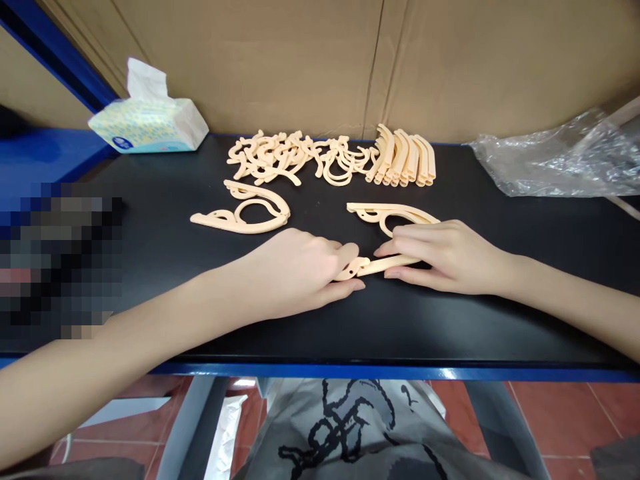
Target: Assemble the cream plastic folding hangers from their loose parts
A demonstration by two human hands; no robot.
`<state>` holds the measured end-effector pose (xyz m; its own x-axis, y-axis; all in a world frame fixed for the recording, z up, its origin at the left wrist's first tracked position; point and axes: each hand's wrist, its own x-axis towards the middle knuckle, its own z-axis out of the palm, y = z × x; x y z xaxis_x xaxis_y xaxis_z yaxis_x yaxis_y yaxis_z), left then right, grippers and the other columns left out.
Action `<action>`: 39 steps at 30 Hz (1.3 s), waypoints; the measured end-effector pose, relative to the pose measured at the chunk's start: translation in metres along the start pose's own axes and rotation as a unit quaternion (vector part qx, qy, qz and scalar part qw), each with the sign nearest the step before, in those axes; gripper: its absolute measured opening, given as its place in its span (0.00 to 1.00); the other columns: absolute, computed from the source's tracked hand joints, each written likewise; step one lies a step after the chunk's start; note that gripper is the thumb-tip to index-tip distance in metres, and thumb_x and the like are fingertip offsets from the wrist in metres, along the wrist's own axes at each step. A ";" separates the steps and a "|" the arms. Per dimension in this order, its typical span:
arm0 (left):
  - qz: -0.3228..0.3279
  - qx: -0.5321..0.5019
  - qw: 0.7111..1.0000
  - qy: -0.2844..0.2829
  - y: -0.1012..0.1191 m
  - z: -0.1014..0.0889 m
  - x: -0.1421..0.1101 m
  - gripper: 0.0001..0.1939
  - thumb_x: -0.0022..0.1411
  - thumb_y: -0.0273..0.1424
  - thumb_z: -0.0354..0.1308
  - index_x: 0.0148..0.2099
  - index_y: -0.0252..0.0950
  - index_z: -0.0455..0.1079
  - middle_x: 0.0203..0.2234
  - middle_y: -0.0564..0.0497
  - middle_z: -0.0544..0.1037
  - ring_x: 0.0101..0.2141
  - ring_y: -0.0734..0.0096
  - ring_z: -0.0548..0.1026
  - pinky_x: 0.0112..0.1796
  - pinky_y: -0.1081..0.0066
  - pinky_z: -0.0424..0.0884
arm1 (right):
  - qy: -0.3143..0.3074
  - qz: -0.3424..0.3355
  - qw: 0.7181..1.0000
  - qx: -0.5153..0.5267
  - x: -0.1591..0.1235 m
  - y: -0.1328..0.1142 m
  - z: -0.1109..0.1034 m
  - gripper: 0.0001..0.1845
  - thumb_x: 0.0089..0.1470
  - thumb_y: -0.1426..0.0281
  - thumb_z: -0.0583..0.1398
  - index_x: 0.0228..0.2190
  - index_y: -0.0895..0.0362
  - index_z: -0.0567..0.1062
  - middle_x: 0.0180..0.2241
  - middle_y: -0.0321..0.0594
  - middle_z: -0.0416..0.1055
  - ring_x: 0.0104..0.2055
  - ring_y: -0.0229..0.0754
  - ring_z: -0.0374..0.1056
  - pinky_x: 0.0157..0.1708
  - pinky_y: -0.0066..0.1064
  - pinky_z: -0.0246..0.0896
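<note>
While left hand (300,267) pinches a curved piece (352,270), right hand (453,257) pinches a bar (377,266). Likely light, stiff; grip near their ends.

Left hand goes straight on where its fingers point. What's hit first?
Probably the cream strip held in the right hand; its near end lies close by the left hand. Depth is unclear from this view.

Mid-frame we see a smooth, matt plastic bar (377,267) — glossy, crinkled plastic film (545,160) upper right, paper tissue (147,81) upper left.
</note>
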<state>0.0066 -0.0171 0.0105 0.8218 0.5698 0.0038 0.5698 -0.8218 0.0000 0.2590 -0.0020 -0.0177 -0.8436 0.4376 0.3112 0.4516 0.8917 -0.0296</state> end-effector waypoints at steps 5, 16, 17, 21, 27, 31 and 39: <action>0.004 -0.004 1.000 -0.001 -0.001 0.000 -0.001 0.15 0.67 0.40 0.54 0.32 0.36 0.61 0.23 0.55 0.73 0.20 0.70 0.70 0.22 0.72 0.47 | 0.003 0.015 1.000 0.007 0.000 0.001 0.001 0.17 0.64 0.61 0.54 0.49 0.59 0.69 0.38 0.40 0.76 0.36 0.38 0.73 0.28 0.27 0.62; 0.001 -0.009 1.000 -0.014 0.001 -0.003 0.001 0.15 0.68 0.39 0.54 0.31 0.36 0.61 0.22 0.56 0.71 0.19 0.73 0.68 0.22 0.72 0.49 | 0.002 -0.008 1.000 -0.023 -0.001 0.000 0.000 0.15 0.65 0.62 0.53 0.46 0.56 0.73 0.33 0.37 0.74 0.32 0.36 0.70 0.25 0.26 0.55; 0.001 -0.009 1.000 -0.013 0.001 -0.003 0.001 0.15 0.68 0.39 0.54 0.31 0.36 0.61 0.22 0.56 0.71 0.19 0.73 0.68 0.22 0.72 0.49 | 0.004 -0.008 1.000 -0.025 0.000 0.000 0.000 0.16 0.65 0.62 0.53 0.47 0.56 0.73 0.33 0.37 0.73 0.32 0.35 0.69 0.24 0.25 0.54; 0.001 -0.009 1.000 -0.011 0.000 -0.002 0.001 0.15 0.68 0.39 0.53 0.31 0.36 0.60 0.22 0.56 0.72 0.20 0.72 0.69 0.22 0.72 0.49 | 0.005 -0.016 0.999 -0.035 0.000 0.001 0.000 0.16 0.66 0.62 0.53 0.48 0.54 0.73 0.33 0.37 0.72 0.32 0.34 0.67 0.23 0.25 0.52; -0.008 -0.016 1.000 -0.025 -0.001 -0.002 0.001 0.14 0.69 0.40 0.52 0.33 0.36 0.61 0.24 0.54 0.74 0.22 0.71 0.71 0.23 0.72 0.50 | 0.022 -0.026 0.999 -0.029 -0.002 0.001 0.000 0.16 0.65 0.62 0.53 0.49 0.54 0.73 0.31 0.35 0.70 0.29 0.32 0.66 0.23 0.24 0.52; -0.021 -0.022 0.999 -0.042 0.000 -0.005 0.003 0.13 0.70 0.38 0.51 0.34 0.36 0.62 0.24 0.55 0.74 0.21 0.71 0.71 0.22 0.73 0.50 | 0.058 -0.041 0.997 -0.028 -0.003 -0.001 -0.002 0.12 0.65 0.64 0.54 0.42 0.56 0.74 0.27 0.33 0.72 0.27 0.32 0.67 0.23 0.25 0.54; -0.031 -0.029 0.999 -0.023 0.001 -0.003 0.006 0.15 0.70 0.41 0.49 0.34 0.36 0.64 0.25 0.53 0.75 0.23 0.70 0.72 0.23 0.73 0.53 | 0.096 -0.005 0.995 -0.013 -0.005 -0.002 -0.005 0.08 0.65 0.67 0.54 0.39 0.56 0.72 0.32 0.36 0.79 0.27 0.34 0.72 0.25 0.26 0.59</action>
<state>0.0119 -0.0145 0.0136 0.7851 0.6179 -0.0435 0.6194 -0.7831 0.0561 0.2633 -0.0064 -0.0147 -0.7782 0.3961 0.4874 0.4524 0.8918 -0.0024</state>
